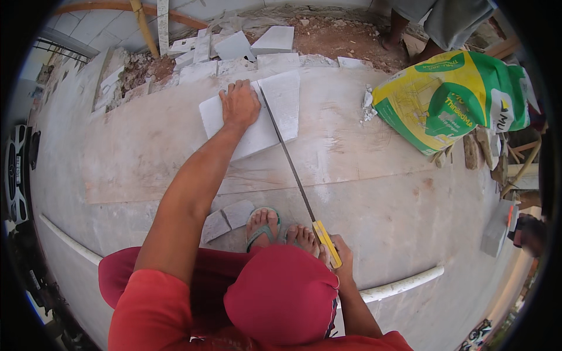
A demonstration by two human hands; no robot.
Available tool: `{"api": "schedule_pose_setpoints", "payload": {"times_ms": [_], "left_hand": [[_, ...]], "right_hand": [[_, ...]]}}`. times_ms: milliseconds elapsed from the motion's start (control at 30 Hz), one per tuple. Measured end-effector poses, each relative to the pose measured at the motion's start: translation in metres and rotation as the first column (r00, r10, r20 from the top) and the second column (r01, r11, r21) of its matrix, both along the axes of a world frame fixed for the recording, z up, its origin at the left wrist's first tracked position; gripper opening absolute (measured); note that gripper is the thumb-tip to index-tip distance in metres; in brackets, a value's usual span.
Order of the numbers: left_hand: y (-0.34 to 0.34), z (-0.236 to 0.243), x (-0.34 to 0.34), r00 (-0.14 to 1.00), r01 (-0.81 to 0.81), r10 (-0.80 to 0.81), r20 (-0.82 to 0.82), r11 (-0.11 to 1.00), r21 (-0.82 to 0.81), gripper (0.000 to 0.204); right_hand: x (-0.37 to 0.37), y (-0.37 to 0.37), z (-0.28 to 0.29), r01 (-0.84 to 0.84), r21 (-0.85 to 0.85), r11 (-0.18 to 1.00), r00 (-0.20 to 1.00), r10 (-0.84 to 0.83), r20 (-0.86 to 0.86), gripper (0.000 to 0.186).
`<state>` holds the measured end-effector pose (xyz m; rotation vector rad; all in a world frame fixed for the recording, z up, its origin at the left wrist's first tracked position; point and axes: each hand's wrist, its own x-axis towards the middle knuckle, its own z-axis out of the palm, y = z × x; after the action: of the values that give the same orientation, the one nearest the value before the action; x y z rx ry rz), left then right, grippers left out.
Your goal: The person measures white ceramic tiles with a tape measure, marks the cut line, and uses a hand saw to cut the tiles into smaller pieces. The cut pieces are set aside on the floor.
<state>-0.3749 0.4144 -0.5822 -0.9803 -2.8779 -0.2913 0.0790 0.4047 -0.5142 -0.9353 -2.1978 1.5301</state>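
Observation:
A white lightweight concrete block [257, 137] lies on the dusty floor ahead of me. My left hand [240, 104] presses on its top, with bent fingers at the far edge. The long, narrow blade of a handsaw [297, 175] runs across the block along a dark line, just right of that hand. How deep the blade sits, I cannot tell. Down by my feet, the saw's yellow handle [328, 244] is gripped by my right hand [344, 260], which the handle partly hides. My left arm is stretched forward; the right one is bent close to my knee.
A green and yellow bag [433, 99] lies at the far right. Broken white blocks [275, 40] line the back edge, beside another person's legs [448, 26]. Two small grey pieces [237, 213] lie by my left foot. A white pipe [404, 285] rests near my right arm.

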Motion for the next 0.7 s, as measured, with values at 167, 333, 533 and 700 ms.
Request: {"api": "schedule_pose_setpoints", "payload": {"times_ms": [167,333,533,700], "left_hand": [[0.005,-0.010,-0.001,0.999,0.032,-0.031,-0.027,0.999,0.027,0.033],[0.008,-0.003,0.008,0.999,0.025,-0.025,0.037,1.000,0.007,0.033],[-0.004,0.001,0.001,1.000,0.004,-0.004,0.021,1.000,-0.003,0.033],[0.001,-0.011,0.000,0.997,0.059,-0.056,-0.044,0.997,0.057,0.036]], "right_hand": [[-0.122,0.040,-0.016,-0.004,-0.025,1.000,0.996,0.002,-0.092,0.019],[-0.105,0.027,-0.011,0.014,-0.074,0.997,0.999,-0.018,-0.048,0.018],[-0.018,0.009,-0.001,-0.016,-0.108,0.994,1.000,0.015,-0.009,0.019],[-0.134,0.039,-0.009,-0.019,-0.064,0.998,0.999,0.016,-0.048,0.020]]}}
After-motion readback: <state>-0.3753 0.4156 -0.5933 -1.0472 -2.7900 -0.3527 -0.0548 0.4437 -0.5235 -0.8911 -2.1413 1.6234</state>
